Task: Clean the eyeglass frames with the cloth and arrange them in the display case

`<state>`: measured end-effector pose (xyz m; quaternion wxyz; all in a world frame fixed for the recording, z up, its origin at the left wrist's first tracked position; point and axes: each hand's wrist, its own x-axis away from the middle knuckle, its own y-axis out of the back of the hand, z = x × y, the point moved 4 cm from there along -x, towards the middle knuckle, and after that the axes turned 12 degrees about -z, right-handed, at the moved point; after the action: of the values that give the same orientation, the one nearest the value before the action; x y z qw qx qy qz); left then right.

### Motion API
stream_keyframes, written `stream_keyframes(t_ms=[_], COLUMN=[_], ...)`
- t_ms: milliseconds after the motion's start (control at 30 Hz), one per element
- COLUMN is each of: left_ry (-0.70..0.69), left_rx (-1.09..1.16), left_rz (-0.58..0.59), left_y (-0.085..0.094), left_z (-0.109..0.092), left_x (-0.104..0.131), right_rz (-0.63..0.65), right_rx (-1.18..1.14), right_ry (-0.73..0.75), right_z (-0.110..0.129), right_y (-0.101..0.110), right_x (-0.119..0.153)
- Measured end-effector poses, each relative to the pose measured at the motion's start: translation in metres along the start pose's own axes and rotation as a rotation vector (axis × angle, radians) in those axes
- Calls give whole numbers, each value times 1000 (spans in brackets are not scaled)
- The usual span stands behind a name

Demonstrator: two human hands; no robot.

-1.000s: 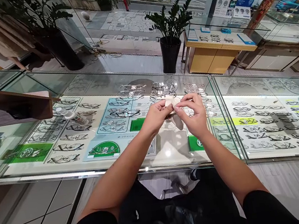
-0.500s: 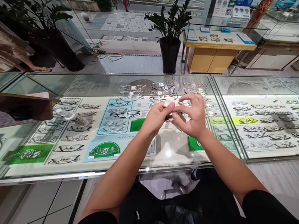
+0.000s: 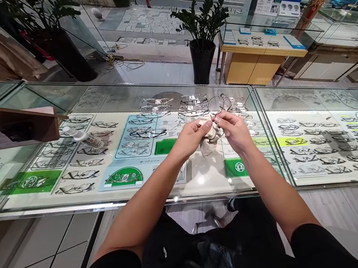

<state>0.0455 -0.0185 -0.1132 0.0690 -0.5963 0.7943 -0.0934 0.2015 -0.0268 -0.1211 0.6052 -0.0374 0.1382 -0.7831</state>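
Observation:
Over the glass counter, my left hand is closed on a beige cleaning cloth, whose loose end hangs below the fingers. My right hand pinches a thin-framed pair of eyeglasses just beside the cloth. The cloth and fingers cover part of the eyeglasses, so which part of the frame I grip is hard to make out. My two hands nearly meet at the fingertips. Beneath them, rows of eyeglasses lie on display inside the counter.
A white spray bottle lies tilted on the counter at the left, near a brown wooden tray. Dark-framed eyeglasses rest left of my hands. Beyond the glass counter stand a potted plant and a wooden display table.
My right hand's spread fingers have drawn together into a pinch and turned upward. The cloth now hangs lower and shows more, and part of the eyeglasses has come into sight. The view has shifted slightly.

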Motion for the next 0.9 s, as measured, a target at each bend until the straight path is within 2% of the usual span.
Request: stream_keyframes(t_ms=[233, 467, 567, 733, 900], left_ry=[-70, 32, 57, 103, 30], left_rx=[30, 32, 55, 83, 106], left_rz=[-66, 106, 137, 94, -17], left_y=[-5, -7, -6, -7, -6], left_z=[8, 7, 8, 12, 8], left_x=[0, 1, 2, 3, 2], right_rz=[-50, -130, -138, -73, -55], right_rx=[17, -5, -17, 4, -14], right_ry=[77, 11, 9, 17, 29], right_z=[-4, -1, -2, -5, -5], right_y=[-8, 0, 1, -5, -5], right_x=[7, 3, 3, 7, 8])
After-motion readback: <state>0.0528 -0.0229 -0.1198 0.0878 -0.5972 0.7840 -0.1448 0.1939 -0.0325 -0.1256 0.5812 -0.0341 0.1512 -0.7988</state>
